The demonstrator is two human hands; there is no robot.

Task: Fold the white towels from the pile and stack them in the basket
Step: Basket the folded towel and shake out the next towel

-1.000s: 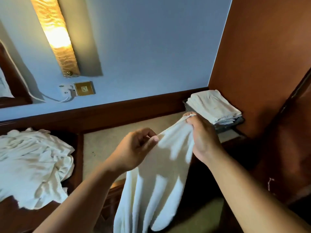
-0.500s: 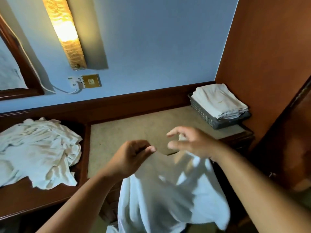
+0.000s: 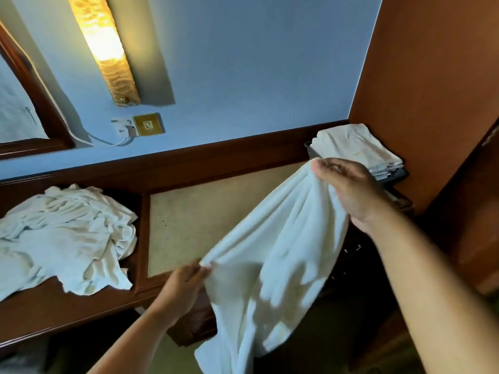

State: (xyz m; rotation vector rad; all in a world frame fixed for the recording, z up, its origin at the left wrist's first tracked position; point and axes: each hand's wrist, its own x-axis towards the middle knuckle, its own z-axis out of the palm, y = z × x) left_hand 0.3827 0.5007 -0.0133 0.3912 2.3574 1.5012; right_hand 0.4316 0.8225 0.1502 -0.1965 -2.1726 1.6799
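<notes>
Before the desk (image 3: 194, 211), towel (image 3: 283, 238) now outspread.

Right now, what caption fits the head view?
Left hand and right hand hold a towel at the desk; pile left, basket right.

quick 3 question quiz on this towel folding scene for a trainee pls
1. True or false: the left hand and the right hand both grip the hanging white cloth towel.
2. Where does the crumpled pile of white towels lie? A) on the dark wooden desk, left end B) on the floor C) on a chair
3. Fill in: the white towel stack in the dark mesh basket, right corner, is neatly ____.
Key: 1 true; 2 A; 3 folded.
</notes>
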